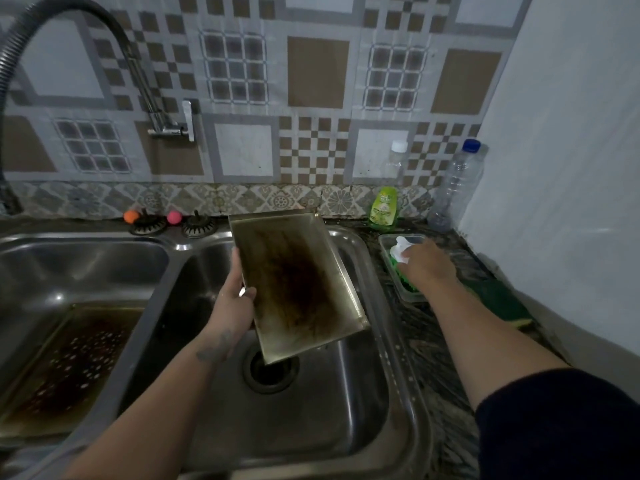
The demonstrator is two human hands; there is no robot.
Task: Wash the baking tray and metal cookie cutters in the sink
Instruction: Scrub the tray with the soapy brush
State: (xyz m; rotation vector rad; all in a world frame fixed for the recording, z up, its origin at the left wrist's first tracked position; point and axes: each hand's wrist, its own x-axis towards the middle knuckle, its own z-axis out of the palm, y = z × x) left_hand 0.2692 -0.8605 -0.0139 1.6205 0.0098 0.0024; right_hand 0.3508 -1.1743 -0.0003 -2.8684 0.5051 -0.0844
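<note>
The baking tray (298, 285), a shallow metal pan with a dark burnt patch across its middle, is held tilted over the right basin of the double sink (388, 393), its lower corner hanging above the drain. The left hand (232, 303) grips it by the long left edge, thumb over the rim and the other fingers hidden behind the metal. A second stained tray (69, 365) lies flat in the left basin, well to the left of that hand, with pale specks over its dark bottom. On the worktop (426, 337), just right of the sink, sits a clear plastic tub (408, 294); the right hand (424, 263) reaches into it, and its fingers lie over a green sponge (403, 271) topped with white foam. Whether they have closed on it yet I cannot tell, as the back of the hand covers them. Beyond this hand stand a green bottle of dish soap (382, 207) and two clear plastic bottles. No cookie cutters show anywhere. The step in hand looks like fetching the soapy sponge, with scrubbing not yet begun. The next move calls for a firm hold on the sponge, then carrying it across to the burnt patch while the left hand steadies the tray against the pressure.
</note>
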